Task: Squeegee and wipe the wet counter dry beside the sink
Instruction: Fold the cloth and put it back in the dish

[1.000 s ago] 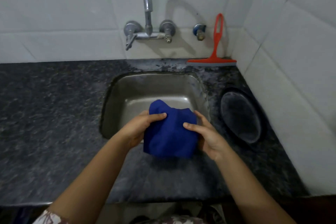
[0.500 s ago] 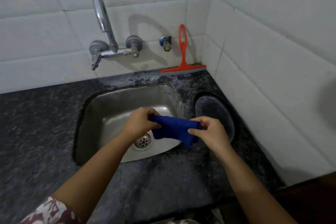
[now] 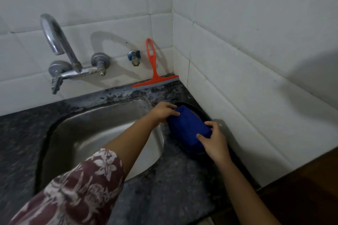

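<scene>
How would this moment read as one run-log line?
left hand, right hand: both hold blue cloth | blue cloth: on black dish beside sink | squeegee: leaning against wall, untouched

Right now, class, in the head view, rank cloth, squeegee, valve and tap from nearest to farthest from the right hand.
1. Cloth, gripped by the right hand.
2. Squeegee, leaning in the back corner.
3. Valve, just left of the squeegee.
4. Tap, far left.
</scene>
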